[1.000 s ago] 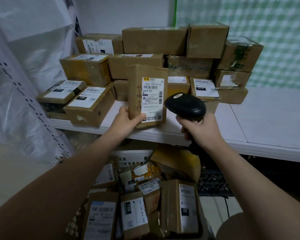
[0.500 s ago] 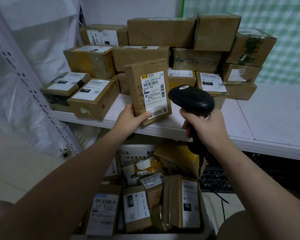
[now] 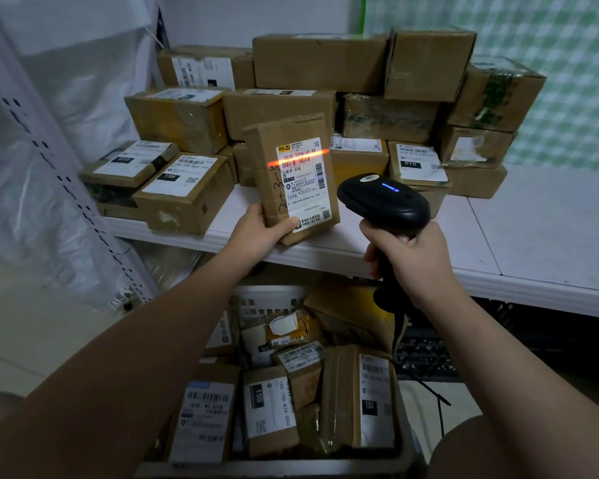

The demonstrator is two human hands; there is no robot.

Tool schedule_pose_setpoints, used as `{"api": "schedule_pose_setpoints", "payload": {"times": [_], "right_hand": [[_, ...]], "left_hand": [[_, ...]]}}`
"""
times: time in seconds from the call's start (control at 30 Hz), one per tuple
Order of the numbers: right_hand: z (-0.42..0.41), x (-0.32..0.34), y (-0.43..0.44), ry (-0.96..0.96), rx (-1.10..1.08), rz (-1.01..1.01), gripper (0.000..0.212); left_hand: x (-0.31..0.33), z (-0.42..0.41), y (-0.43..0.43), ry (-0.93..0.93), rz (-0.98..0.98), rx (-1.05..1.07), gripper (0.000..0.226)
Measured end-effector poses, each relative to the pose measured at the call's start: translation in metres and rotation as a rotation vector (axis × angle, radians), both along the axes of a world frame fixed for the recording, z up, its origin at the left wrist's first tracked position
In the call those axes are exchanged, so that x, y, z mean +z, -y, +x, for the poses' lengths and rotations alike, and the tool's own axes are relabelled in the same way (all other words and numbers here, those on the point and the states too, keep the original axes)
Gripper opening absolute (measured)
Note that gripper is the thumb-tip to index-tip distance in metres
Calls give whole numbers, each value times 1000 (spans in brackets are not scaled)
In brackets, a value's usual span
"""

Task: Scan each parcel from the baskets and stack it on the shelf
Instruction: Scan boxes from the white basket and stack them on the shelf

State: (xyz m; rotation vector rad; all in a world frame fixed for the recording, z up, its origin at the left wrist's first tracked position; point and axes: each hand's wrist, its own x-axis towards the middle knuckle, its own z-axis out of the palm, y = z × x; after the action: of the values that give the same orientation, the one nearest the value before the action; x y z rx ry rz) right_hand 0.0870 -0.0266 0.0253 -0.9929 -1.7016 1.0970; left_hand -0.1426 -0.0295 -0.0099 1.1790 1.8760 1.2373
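Left arm reaches straight forward. Left hand [image 3: 256,233] grips the lower left corner of a flat brown cardboard parcel with a white shipping label [image 3: 293,181]. The thumb lies across the label's bottom corner; the fingers are hidden behind the parcel.

The parcel is held upright, tipped slightly left. It sits over the front edge of the white shelf board [image 3: 533,243], in front of the stacked brown cardboard boxes [image 3: 319,63].

Right arm is bent inward. Right hand [image 3: 412,250] is wrapped tight round the handle of a black handheld barcode scanner [image 3: 384,202]. The scanner head is just right of the parcel, not touching it, and a blue light bar shows on top.

An orange-red scan line [image 3: 298,160] crosses the barcode near the top of the label.

Readable text:
- Parcel label: "502D T098 69 69" and a larger "T098" lower down. Dark handwriting runs along the bare cardboard; it looks like "2-3-", the rest is unclear.
- Shelf boxes: a black tag "15H" on the front left box [image 3: 184,191], "010" on the box behind it [image 3: 132,164], and "010" on a label right of the scanner [image 3: 417,164].

Below the shelf, a pale lattice plastic basket [image 3: 270,299] holds more brown parcels. One label [image 3: 268,409] reads "150" and "150 150-A26-050", and another [image 3: 369,399] reads "150". A small tag reads "070".
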Motion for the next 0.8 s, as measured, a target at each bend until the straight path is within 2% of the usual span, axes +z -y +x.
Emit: {"api": "schedule_pose_setpoints", "payload": {"times": [0.4, 0.57, 0.67, 0.8], "right_hand": [[-1, -3, -5, -3, 42, 11, 12], [-12, -4, -10, 2, 52, -34, 17], [-21, -2, -13, 84, 78, -31, 16], [-32, 21, -27, 201, 62, 10, 16]], "left_hand": [[3, 3, 6, 48, -1, -31, 58], [-5, -2, 24, 250, 29, -55, 50], [-2, -11, 37, 349, 21, -28, 46], [27, -33, 40, 385, 84, 71, 42]]}}
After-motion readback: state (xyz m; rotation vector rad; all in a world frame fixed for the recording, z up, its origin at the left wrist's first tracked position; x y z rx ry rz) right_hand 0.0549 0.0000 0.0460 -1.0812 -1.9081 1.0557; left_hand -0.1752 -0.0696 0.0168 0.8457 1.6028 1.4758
